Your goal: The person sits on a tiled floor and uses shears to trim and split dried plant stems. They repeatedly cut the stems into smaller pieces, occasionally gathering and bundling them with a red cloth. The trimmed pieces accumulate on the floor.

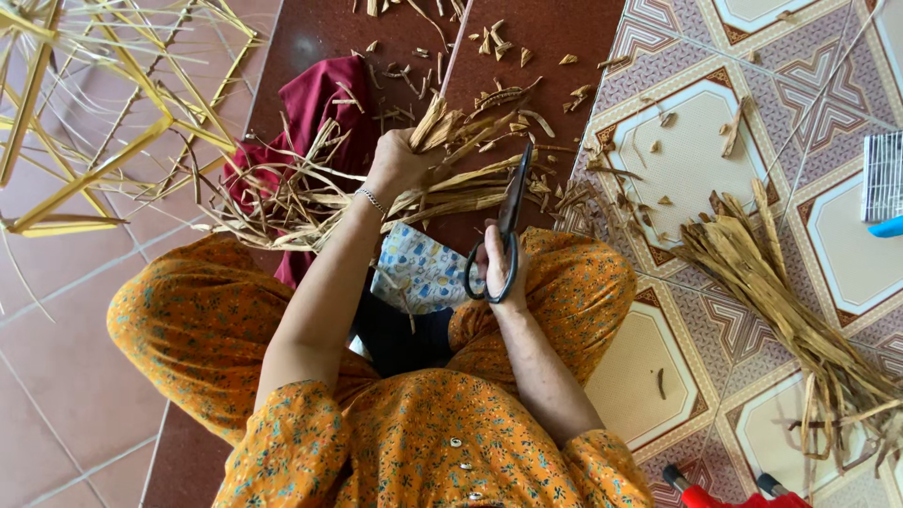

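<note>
My left hand [397, 165] grips a bundle of dry tan plant strips [461, 183] that fans out over my lap and the floor. My right hand [497, 263] holds black-handled scissors [508, 226], fingers through the loops, blades pointing up toward the strip ends just right of my left hand. A thin bracelet sits on my left wrist. I sit cross-legged in orange flowered clothes, with a small patterned cloth [419, 273] on my lap.
A dark red cloth [320, 103] lies under the strips. Cut scraps [499, 42] litter the brown mat. Another bundle of strips [781, 301] lies on the patterned tiles at right. A yellow bamboo frame [85, 122] stands at left. Red-handled tool [724, 494] at the bottom edge.
</note>
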